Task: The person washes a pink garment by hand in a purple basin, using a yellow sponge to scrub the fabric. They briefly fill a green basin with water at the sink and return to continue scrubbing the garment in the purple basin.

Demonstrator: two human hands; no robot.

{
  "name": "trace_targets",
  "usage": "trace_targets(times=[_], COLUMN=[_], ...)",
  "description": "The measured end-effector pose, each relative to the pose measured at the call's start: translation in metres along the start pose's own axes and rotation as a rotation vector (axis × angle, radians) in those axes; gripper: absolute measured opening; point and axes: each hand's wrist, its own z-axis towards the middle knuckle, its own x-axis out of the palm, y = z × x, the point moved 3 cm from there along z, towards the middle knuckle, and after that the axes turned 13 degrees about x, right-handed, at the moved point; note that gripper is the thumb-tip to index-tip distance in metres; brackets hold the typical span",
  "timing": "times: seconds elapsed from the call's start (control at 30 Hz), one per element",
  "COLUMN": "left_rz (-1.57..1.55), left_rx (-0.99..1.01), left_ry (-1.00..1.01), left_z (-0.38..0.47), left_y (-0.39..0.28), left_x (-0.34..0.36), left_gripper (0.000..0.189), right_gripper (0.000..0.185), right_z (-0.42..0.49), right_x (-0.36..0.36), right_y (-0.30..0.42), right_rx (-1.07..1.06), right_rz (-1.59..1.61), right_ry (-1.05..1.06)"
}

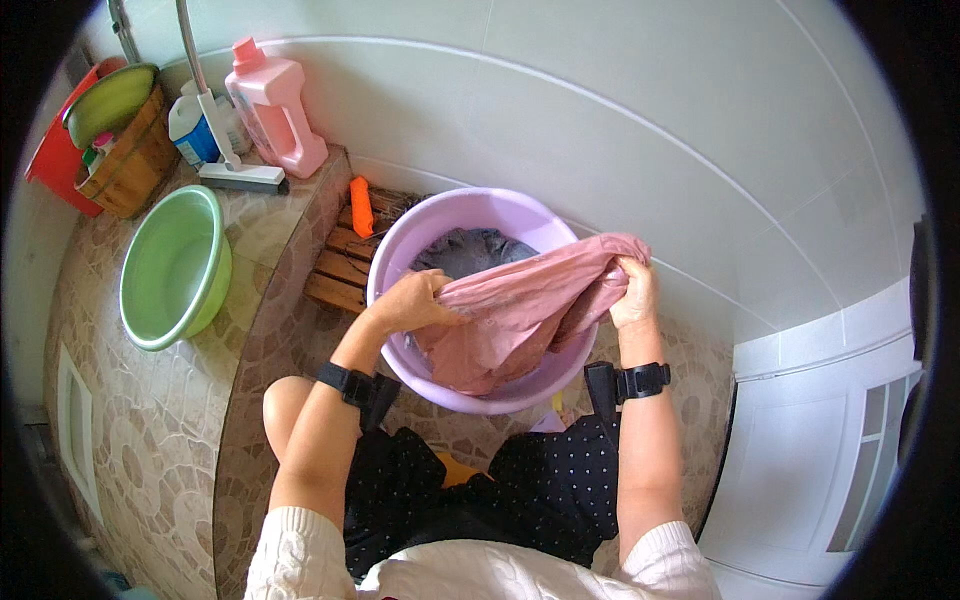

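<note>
A wet pink cloth garment is stretched between my two hands above a lilac plastic basin. My left hand grips its left edge over the basin's left rim. On the other side, my right hand clutches a bunched end, raised past the right rim. The garment's lower part sags into the basin, so I cannot tell how much of it lies in there. Behind it, dark grey cloth lies inside the basin, partly covered by the pink fabric.
Slatted wood and an orange object lie left of the basin. A tiled ledge carries a green basin, a pink detergent bottle, a squeegee and a wooden bucket. A white door stands at right.
</note>
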Motion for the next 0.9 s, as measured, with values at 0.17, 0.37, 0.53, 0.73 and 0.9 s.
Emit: trace_targets(times=[0.17,0.37,0.53,0.73,0.9], left_rz=[-1.441,-1.079,-0.593,-1.568,-1.568], left_rx=[0.177,0.405,-0.012,-0.428,-0.505], left_ry=[-0.526,-0.525,-0.557,-0.937,-0.965], left_z=[0.014,0.047,0.044,0.048,0.039], left_y=[-0.004,0.018,0.013,0.034,0.022], left_x=[0.034,0.055,0.082,0.094,0.096], left_gripper=[0.049,0.047,0.034,0.027,0.030], right_gripper=[0.022,0.046,0.027,0.024,0.024], right_z=[0.022,-0.055,-0.020,-0.006,-0.006], right_x=[-0.015,0.098,0.092,0.081,0.066], right_y=[-0.055,-0.108,-0.107,-0.125,-0.145], right_rx=[0.303,-0.574,-0.383,-0.211,-0.271], right_rz=[0.057,-1.193,-1.211,-1.157,-1.091], right_ry=[-0.154,0.213,0.028,-0.103,0.076])
